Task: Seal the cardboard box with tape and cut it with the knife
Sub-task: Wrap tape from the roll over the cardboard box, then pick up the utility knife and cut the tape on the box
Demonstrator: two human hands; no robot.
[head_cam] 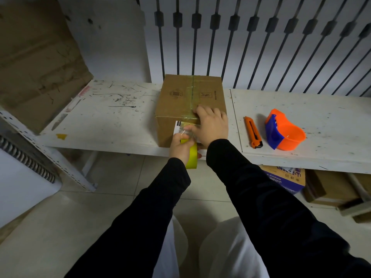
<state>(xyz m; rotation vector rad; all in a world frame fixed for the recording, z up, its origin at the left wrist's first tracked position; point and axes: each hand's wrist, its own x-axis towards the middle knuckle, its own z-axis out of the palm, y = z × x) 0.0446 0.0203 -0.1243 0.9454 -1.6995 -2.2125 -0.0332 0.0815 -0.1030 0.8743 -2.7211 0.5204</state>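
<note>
A closed brown cardboard box stands on the white bench, with a strip of clear tape running along its top seam and down the near face. My left hand grips a yellow tape roll just below the box's front, at the bench edge. My right hand lies flat on the box's near top corner, pressing the tape there. An orange utility knife lies on the bench to the right of the box, apart from both hands.
An orange and blue tape dispenser sits right of the knife. A large cardboard sheet leans at the left. Boxes are stacked on the floor under the bench. A white wall with dark vertical bars stands behind.
</note>
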